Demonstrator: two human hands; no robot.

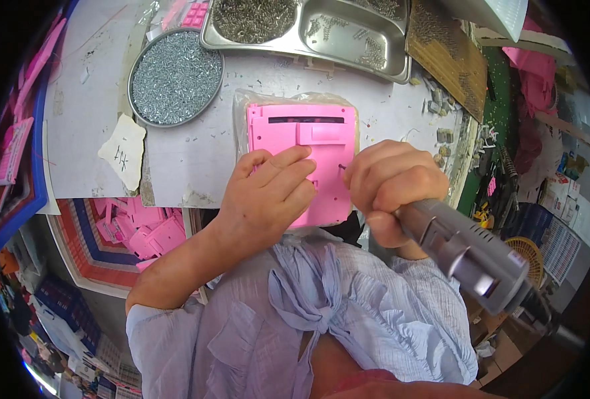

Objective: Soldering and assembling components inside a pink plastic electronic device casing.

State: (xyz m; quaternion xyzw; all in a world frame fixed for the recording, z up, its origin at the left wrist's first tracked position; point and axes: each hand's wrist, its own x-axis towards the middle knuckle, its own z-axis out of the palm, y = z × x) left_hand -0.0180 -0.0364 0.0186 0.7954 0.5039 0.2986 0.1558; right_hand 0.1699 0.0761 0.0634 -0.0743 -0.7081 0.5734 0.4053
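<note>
A pink plastic casing (pixel 325 199) lies on a padded work rest wrapped in clear plastic (pixel 243 110), at the table's near edge. My left hand (pixel 271 183) rests on the casing's left side with its fingers bent and pressing on it; the thumb is hidden. My right hand (pixel 398 183) is wrapped round a grey electric screwdriver (pixel 464 249), whose body slants back to the lower right. The dark driver bit (pixel 342 167) meets the casing near its right edge. Whether a screw is under the bit is too small to tell.
Ahead stand a round metal dish of silvery screws (pixel 175 76) and a steel compartment tray (pixel 355 43) with more screws. Screws also lie on a brown cardboard sheet (pixel 448 53). A torn white card (pixel 123 151) lies left. Pink parts fill a striped bin (pixel 95 256) below.
</note>
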